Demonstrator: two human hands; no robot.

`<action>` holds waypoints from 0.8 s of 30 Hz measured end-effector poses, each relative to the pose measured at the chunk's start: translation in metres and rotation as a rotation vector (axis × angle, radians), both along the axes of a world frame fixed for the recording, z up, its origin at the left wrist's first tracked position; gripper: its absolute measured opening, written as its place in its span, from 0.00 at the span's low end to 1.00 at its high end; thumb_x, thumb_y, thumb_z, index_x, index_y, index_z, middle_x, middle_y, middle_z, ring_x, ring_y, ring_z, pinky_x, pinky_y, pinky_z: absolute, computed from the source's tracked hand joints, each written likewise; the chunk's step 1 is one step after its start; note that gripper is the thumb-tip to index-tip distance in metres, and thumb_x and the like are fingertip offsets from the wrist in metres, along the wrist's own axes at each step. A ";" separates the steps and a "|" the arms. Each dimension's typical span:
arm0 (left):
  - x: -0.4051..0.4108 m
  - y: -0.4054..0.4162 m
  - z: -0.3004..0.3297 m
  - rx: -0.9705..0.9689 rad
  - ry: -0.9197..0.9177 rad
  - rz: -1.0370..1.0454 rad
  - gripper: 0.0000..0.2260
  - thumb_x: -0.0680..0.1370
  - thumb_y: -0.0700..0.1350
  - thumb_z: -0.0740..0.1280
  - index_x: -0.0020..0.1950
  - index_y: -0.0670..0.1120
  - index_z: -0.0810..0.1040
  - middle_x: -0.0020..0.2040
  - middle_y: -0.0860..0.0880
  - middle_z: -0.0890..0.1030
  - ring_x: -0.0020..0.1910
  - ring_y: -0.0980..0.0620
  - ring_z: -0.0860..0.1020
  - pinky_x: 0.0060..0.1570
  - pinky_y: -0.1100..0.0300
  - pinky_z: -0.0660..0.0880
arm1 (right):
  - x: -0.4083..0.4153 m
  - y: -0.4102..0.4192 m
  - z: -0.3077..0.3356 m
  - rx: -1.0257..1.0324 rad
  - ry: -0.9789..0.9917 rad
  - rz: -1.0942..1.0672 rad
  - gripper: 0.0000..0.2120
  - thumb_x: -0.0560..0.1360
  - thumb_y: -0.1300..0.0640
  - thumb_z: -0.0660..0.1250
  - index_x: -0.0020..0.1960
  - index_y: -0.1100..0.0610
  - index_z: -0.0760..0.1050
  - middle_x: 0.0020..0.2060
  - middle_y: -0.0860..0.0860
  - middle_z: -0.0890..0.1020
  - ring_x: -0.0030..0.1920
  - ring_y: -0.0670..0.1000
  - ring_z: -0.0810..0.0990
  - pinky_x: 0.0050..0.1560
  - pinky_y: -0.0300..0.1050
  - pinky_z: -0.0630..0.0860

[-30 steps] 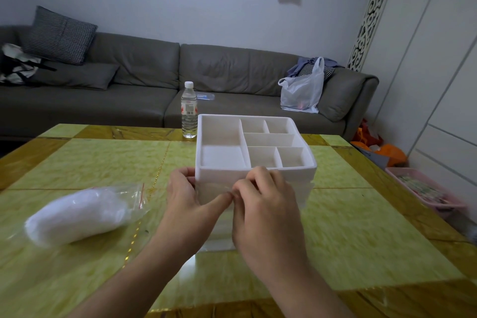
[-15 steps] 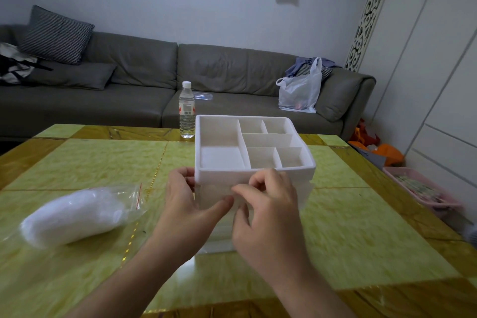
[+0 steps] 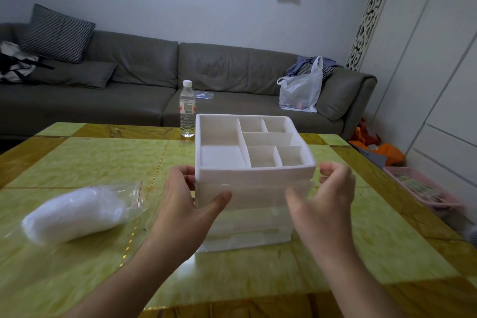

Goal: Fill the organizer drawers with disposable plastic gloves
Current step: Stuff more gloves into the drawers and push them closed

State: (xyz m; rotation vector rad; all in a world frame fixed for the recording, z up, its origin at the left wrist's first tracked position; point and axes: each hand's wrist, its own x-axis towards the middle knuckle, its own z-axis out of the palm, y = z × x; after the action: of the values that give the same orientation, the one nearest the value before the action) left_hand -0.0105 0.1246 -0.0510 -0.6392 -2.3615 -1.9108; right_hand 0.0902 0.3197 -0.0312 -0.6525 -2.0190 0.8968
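A white organizer [image 3: 254,190] stands in the middle of the table, with a divided tray on top and closed drawers below. My left hand [image 3: 184,204] grips its front left corner, thumb on the front face and fingers round the left side. My right hand [image 3: 326,199] is spread at the front right corner, its thumb by the front face. The fingers are beside the right wall with a small gap showing. A clear zip bag of white plastic gloves [image 3: 77,212] lies on the table to the left.
A water bottle [image 3: 187,108] stands at the table's [image 3: 90,160] far edge behind the organizer. A grey sofa [image 3: 144,80] with a plastic bag [image 3: 300,90] runs along the wall. A pink basket [image 3: 423,188] sits on the floor to the right.
My right hand has left the middle of the organizer's front and moved out to its right corner. My left hand stays at the left corner with its thumb spread wider.
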 end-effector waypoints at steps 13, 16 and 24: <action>-0.002 0.004 0.003 -0.039 -0.007 0.074 0.22 0.71 0.63 0.76 0.56 0.59 0.68 0.55 0.54 0.78 0.50 0.53 0.82 0.45 0.52 0.84 | -0.003 0.008 -0.008 -0.090 -0.047 0.073 0.22 0.75 0.51 0.78 0.64 0.50 0.72 0.57 0.44 0.76 0.55 0.41 0.75 0.47 0.31 0.70; -0.004 0.004 0.002 -0.087 0.068 0.128 0.20 0.72 0.63 0.75 0.55 0.58 0.69 0.53 0.56 0.78 0.48 0.54 0.81 0.45 0.51 0.83 | -0.002 0.004 -0.009 -0.060 -0.070 0.004 0.22 0.75 0.48 0.78 0.61 0.51 0.71 0.55 0.46 0.75 0.51 0.39 0.74 0.41 0.31 0.69; -0.010 0.002 0.002 -0.146 0.143 0.131 0.22 0.72 0.64 0.74 0.56 0.56 0.69 0.52 0.56 0.78 0.48 0.52 0.80 0.44 0.50 0.82 | -0.006 -0.022 -0.029 -0.818 -0.151 0.067 0.13 0.77 0.50 0.76 0.47 0.61 0.83 0.39 0.58 0.88 0.37 0.56 0.87 0.33 0.49 0.78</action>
State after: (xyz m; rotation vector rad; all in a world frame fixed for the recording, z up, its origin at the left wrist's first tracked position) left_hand -0.0208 0.1264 -0.0491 -0.5920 -2.4030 -1.5967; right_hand 0.0842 0.2974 -0.0600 -1.1140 -1.7585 1.7827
